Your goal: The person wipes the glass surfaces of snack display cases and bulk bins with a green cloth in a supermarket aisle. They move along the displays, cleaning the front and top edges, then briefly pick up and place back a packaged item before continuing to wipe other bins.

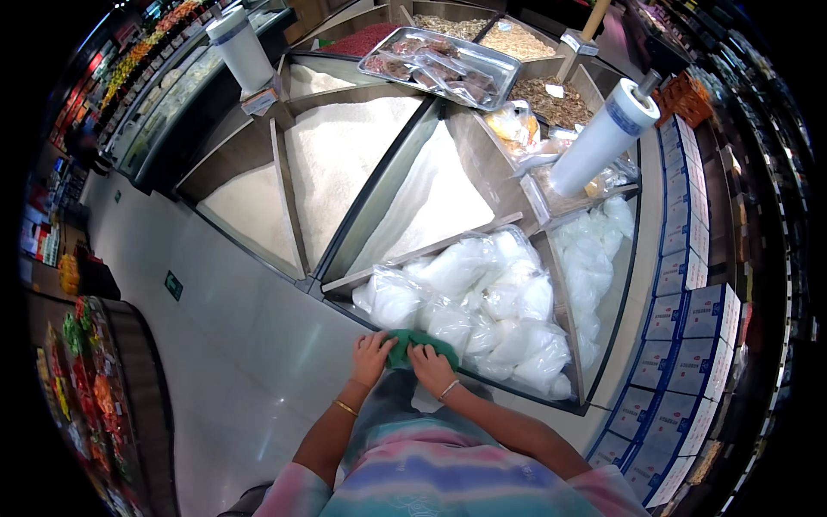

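My left hand (371, 355) and my right hand (431, 368) both grip a green cloth (417, 346) at the near edge of a bulk-food bin. The cloth lies bunched against that edge, with my fingers on top of it. Just beyond it, clear plastic bags of white contents (465, 297) fill the bin. Behind a wooden divider (426, 249) is loose white grain or powder (439, 187). More pale loose food (342, 155) lies in the compartments to the left.
A metal tray (446, 68) of bagged food rests across the far dividers. Rolls of plastic bags (601, 139) stand on upright posts. Stacked blue and white boxes (672, 362) line the right side. A curved display of colourful packets (97, 388) stands at the left, across the floor (226, 323).
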A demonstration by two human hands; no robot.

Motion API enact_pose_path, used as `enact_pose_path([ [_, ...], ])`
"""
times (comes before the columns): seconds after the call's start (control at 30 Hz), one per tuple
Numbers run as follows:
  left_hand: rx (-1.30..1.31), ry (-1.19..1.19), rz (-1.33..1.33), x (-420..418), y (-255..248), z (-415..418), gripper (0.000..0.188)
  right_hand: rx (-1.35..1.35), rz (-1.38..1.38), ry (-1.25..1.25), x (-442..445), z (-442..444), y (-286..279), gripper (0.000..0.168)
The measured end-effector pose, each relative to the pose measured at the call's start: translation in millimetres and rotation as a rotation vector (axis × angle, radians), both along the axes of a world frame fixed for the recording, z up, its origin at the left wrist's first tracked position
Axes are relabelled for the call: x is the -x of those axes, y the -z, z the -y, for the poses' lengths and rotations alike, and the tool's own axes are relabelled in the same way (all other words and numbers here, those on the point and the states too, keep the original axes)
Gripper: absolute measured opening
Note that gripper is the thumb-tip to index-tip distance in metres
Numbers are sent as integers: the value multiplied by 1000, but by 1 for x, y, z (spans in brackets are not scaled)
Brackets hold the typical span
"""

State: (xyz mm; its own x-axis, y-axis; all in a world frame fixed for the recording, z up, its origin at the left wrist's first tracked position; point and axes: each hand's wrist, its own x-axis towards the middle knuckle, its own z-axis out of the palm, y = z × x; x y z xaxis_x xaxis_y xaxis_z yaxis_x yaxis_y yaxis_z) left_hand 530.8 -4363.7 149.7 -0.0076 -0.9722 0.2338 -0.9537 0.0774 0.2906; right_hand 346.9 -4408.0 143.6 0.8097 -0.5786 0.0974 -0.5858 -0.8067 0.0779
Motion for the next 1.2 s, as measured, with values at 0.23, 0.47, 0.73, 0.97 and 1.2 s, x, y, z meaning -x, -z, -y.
enact_pose_path([
  [0.23, -12, -35, 110, -106, -15, 24, 26, 68, -12, 6, -119, 11, 10, 47],
  [0.47, -48, -121, 191, -154, -23, 34, 39, -41, 4, 21, -204, 34, 13, 29],
  [0.73, -155, -84, 74, -106, -20, 15, 57, 59, -26, -27, -159, 20, 14, 17],
  [0.97, -201, -37, 19, -38, -8, 7, 51, -16, 12, -5, -78, 9, 11, 17],
  [1.2, -190, 86, -56, 62, 2, -1, 43, -255, 87, 45, 42, -2, -6, 41],
])
